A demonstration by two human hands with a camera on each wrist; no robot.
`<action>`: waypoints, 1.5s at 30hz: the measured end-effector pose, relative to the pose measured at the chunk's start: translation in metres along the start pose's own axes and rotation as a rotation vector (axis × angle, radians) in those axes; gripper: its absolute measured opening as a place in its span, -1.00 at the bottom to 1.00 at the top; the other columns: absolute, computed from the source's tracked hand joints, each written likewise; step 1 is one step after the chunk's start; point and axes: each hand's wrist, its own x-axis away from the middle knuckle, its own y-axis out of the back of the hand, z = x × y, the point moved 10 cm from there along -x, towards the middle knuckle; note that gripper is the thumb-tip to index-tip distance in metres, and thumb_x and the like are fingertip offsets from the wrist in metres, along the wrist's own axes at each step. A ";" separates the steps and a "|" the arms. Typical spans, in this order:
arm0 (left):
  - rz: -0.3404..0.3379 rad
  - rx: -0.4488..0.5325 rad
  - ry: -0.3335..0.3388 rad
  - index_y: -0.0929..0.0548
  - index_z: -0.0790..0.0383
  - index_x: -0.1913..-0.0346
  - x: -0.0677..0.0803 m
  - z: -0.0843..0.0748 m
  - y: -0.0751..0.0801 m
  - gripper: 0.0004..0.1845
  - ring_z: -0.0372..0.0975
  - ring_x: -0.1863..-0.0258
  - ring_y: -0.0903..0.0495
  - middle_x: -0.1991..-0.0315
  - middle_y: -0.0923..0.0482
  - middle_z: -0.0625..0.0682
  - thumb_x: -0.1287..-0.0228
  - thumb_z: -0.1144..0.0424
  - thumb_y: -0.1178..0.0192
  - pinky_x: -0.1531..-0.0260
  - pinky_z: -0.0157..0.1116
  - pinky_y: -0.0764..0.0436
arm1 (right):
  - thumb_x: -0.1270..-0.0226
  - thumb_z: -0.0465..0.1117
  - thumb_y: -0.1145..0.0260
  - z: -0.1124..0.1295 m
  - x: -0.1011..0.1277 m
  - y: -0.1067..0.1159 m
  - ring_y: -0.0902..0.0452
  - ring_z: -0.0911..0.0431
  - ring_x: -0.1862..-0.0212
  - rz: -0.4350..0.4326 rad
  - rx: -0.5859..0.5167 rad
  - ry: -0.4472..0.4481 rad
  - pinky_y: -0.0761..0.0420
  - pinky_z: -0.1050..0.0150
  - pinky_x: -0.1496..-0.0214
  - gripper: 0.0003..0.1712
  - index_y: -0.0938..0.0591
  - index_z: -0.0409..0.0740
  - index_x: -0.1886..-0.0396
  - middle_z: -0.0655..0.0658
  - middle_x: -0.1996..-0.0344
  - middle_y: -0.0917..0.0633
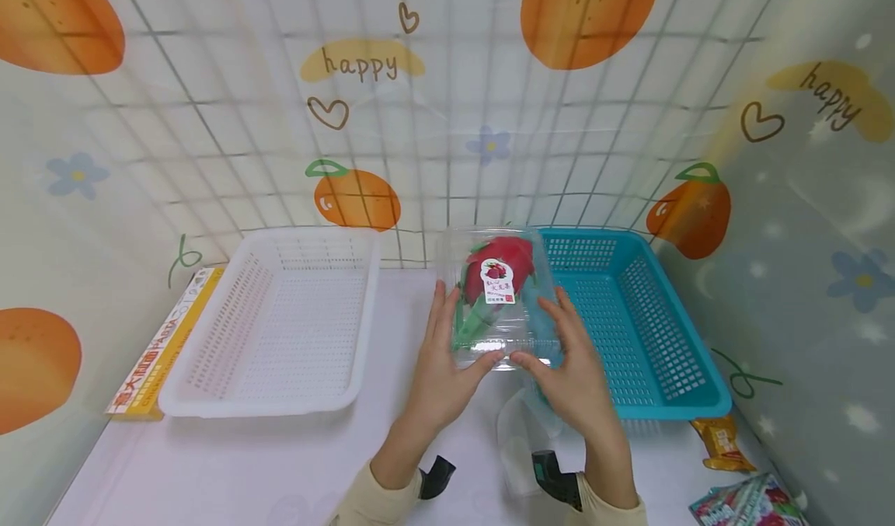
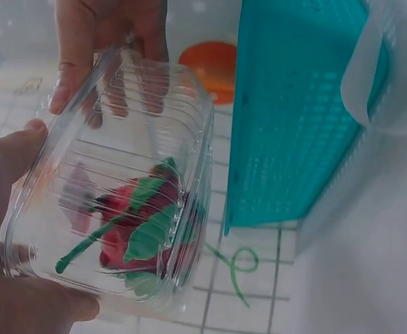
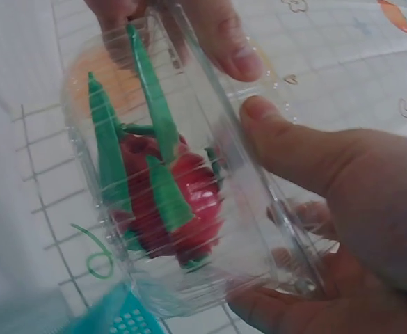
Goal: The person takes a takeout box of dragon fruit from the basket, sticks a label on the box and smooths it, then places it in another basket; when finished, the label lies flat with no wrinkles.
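Note:
A clear plastic clamshell box [image 1: 513, 332] is held up between both hands in front of me, over the gap between two baskets. Inside lies a red dragon fruit [image 1: 520, 254] with green leaf-like parts; a white label [image 1: 499, 287] faces up on top. My left hand [image 1: 447, 374] grips the box's left side, and my right hand [image 1: 575, 370] grips its right side. Both thumbs come close together at the near edge. In the left wrist view the green stem [image 2: 88, 245] shows through the ribbed wall. The right wrist view shows the right thumb [image 3: 286, 142] along the rim.
On the left stands a white basket [image 1: 259, 411], with a yellow printed box [image 1: 164, 347] beside it. A teal basket [image 1: 699, 382] stands at the right. Translucent plastic [image 1: 516, 440] lies below the hands. A gold packet [image 1: 723, 444] and a colourful packet [image 1: 751, 503] lie at the near right.

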 end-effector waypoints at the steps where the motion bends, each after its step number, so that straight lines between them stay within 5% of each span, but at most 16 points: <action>1: 0.004 0.000 -0.005 -0.09 0.14 -0.62 0.000 -0.002 -0.003 0.07 0.03 -0.63 -0.03 -0.69 0.21 -0.07 -0.16 0.13 -0.52 -0.29 0.14 -0.49 | -0.16 -0.18 -0.58 0.000 0.001 0.004 -0.03 -0.36 -0.59 -0.007 0.001 -0.001 -0.46 -0.28 -0.26 -0.03 -0.33 -0.17 -0.53 -0.26 -0.64 -0.07; 27: 0.169 0.014 -0.102 0.06 0.14 -0.66 -0.007 -0.042 -0.070 0.02 0.02 -0.66 0.07 -0.70 0.34 0.01 -0.34 0.08 -0.36 -0.25 0.04 -0.55 | -0.23 -0.27 -0.53 -0.022 0.017 0.076 -0.13 -0.28 -0.58 -0.190 0.089 -0.104 -0.42 -0.30 -0.30 -0.17 -0.42 -0.15 -0.49 -0.15 -0.64 -0.15; 45: 0.260 -0.049 -0.103 0.14 0.11 -0.67 -0.004 -0.045 -0.106 -0.02 -0.03 -0.67 0.14 -0.69 0.48 -0.07 -0.43 0.10 -0.27 -0.30 -0.05 -0.54 | -0.29 -0.21 -0.50 -0.049 0.024 0.098 -0.18 -0.23 -0.58 -0.222 0.134 -0.209 -0.38 -0.24 -0.36 -0.14 -0.35 -0.07 -0.55 -0.04 -0.65 -0.14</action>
